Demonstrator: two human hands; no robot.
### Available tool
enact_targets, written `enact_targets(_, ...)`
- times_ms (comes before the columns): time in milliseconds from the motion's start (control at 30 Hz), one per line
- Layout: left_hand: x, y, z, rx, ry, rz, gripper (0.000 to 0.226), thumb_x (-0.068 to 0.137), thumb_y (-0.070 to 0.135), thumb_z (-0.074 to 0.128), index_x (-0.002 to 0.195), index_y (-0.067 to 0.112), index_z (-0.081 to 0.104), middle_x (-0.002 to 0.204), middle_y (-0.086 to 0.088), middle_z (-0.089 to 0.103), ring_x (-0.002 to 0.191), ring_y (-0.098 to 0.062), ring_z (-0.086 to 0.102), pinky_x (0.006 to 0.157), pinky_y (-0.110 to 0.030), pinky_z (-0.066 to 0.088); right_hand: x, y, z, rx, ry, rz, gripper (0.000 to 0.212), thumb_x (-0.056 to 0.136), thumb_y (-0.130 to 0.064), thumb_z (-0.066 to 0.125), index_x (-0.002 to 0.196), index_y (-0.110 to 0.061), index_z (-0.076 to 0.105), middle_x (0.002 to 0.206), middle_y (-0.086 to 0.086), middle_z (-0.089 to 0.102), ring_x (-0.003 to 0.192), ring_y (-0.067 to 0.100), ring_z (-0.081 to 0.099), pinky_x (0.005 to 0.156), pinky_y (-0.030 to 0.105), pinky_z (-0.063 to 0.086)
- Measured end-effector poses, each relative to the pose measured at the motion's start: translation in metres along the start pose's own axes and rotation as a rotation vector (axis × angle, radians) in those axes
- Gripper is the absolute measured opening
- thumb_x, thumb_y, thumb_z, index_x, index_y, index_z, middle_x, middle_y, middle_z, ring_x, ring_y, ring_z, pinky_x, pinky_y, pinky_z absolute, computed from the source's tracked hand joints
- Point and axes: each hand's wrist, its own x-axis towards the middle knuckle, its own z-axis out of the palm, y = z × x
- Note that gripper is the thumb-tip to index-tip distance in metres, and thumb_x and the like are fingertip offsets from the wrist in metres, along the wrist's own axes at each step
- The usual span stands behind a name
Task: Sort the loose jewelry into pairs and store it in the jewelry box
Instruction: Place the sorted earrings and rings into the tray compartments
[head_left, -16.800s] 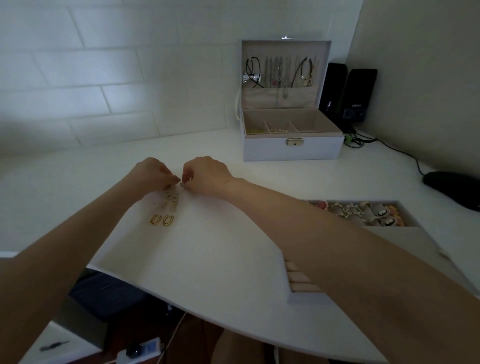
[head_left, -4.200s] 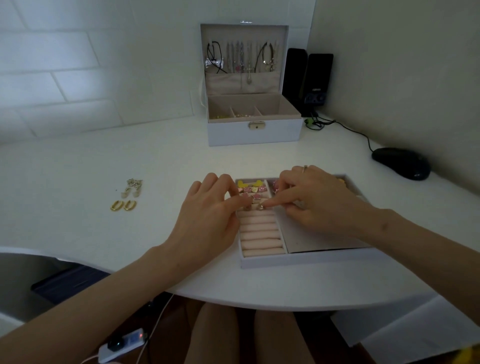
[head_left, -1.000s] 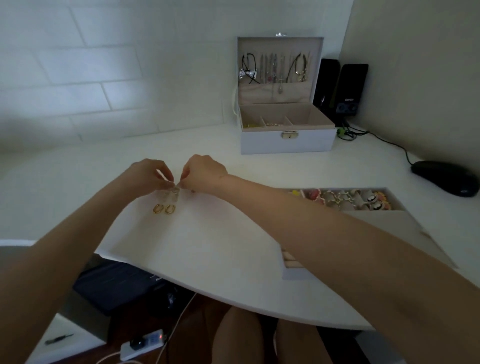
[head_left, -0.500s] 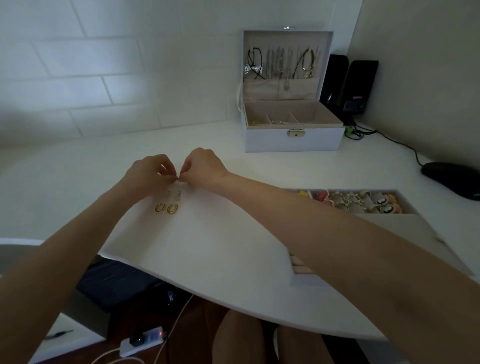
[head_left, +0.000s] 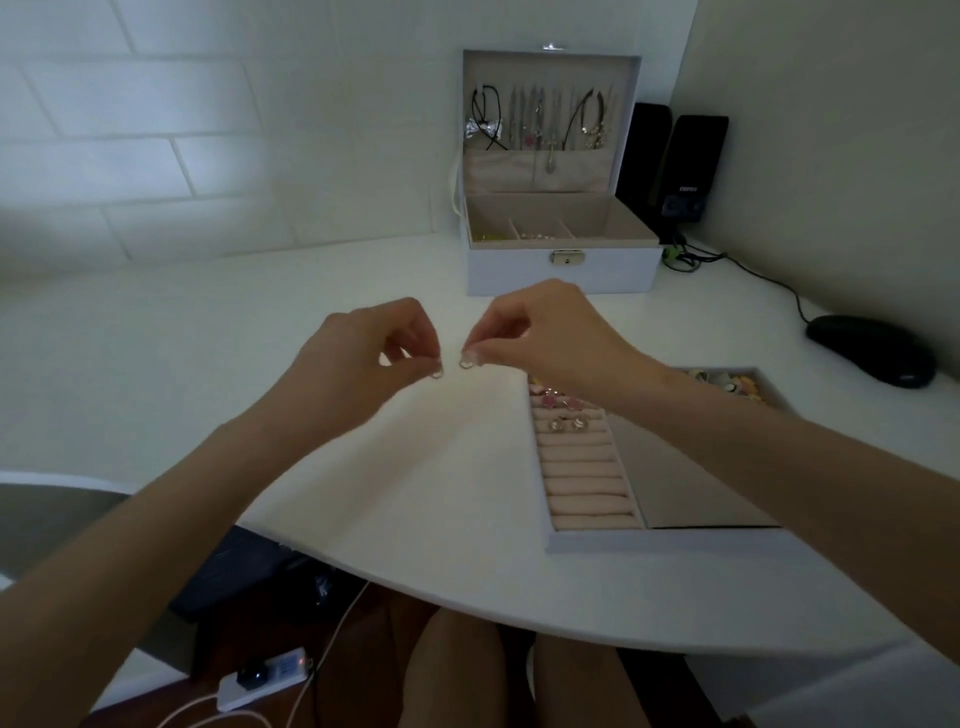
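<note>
Left hand (head_left: 363, 358) pinches the first earring (head_left: 437, 373) between thumb and forefinger, in the air above the middle of the white worktop (head_left: 208, 364). Just beside it, not touching, the second earring (head_left: 466, 363) hangs from the same pinch of the right hand (head_left: 550, 338). Both look like thin silvery metal loops, judged very light, stiff, smooth and easily dropped. Hold is best on the loop body. The match is too small to confirm. The jewelry box (head_left: 561, 273) stands open at the back edge. By the front edge, the tray (head_left: 649, 543) has soft pink padded rolls, with stored earrings (head_left: 566, 423) tucked in the far rows.
</note>
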Motion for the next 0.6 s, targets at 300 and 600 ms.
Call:
enact_targets(300,-0.017,0.049,0.049,-0.001,-0.061,0.204,0.013,0.077,0.028,0.071,0.074,0.031,0.059,0.093,0.010,0.057,0.083,-0.005,0.049,0.076,-0.025,0.041,-0.068,0.033,-0.034,-0.096,0.020,0.024,0.013,0.074,-0.021,0.077,0.070,-0.030,0.069,0.068,-0.016,0.060,0.066,-0.002,0.052,0.061,0.008,0.039)
enact_targets(600,-0.012,0.061,0.072,0.050,-0.093,0.104,0.009,0.078,0.024,0.071,0.076,0.026,0.063,0.094,0.011,0.051,0.088,-0.007,0.042,0.071,-0.020,0.030,-0.085,0.053,-0.036,-0.083,0.057,0.112,0.015,0.075,-0.024,0.074,0.068,-0.035,0.068,0.073,-0.015,0.062,0.074,0.005,0.055,0.064,0.013,0.039)
